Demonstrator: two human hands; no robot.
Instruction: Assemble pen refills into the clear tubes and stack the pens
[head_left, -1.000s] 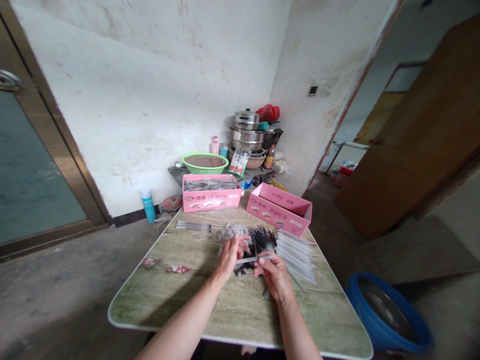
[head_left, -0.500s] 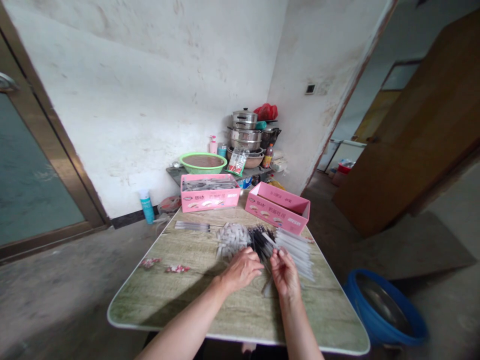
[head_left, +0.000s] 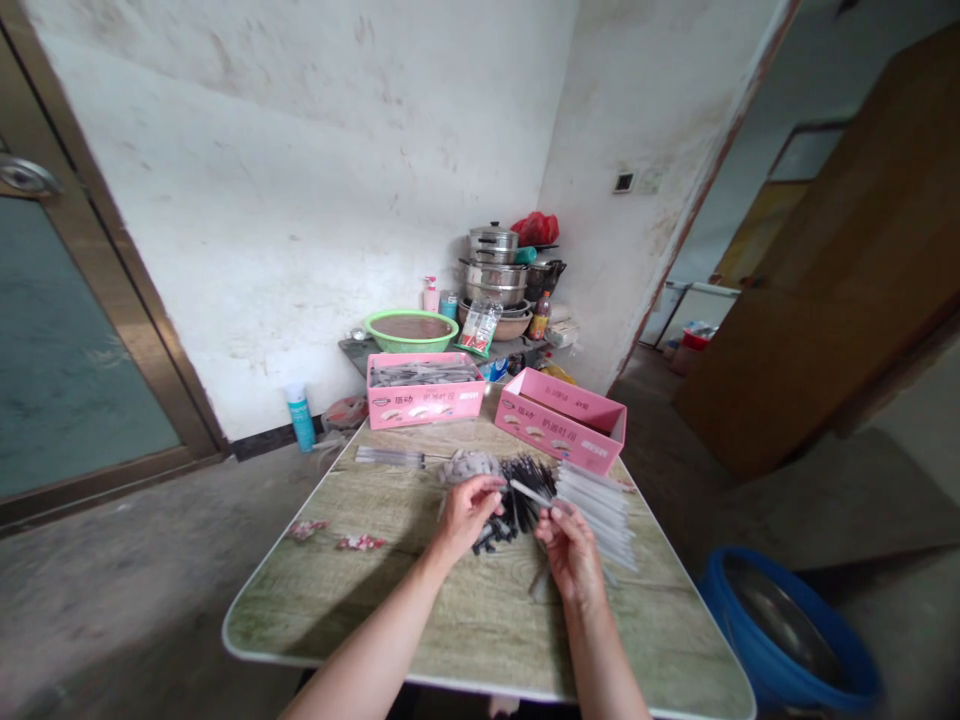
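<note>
My right hand (head_left: pixel 570 548) pinches a slim whitish tube (head_left: pixel 531 493), which points up and left toward my other hand. My left hand (head_left: pixel 466 515) has its thumb and fingertips pressed together near the tube's far end; whatever lies between them is too small to make out. Under and between the hands is a heap of thin black sticks (head_left: pixel 525 475). A pile of short whitish pieces (head_left: pixel 466 465) sits behind my left hand, which partly covers it. Long translucent sleeves (head_left: pixel 596 510) lie side by side just right of my right hand.
On the table (head_left: pixel 337 600), a small bundle of sticks (head_left: pixel 388 457) lies at the far left. A pink box (head_left: pixel 427 408) full of sleeved sticks and a second pink box (head_left: pixel 559 430) stand at the back. A blue bin (head_left: pixel 720 600) is beyond the right edge.
My left hand has risen and moved left, off the black sticks, with its fingers now pinched. My right hand still holds the tube, now more plainly in view. The camera has shifted slightly.
</note>
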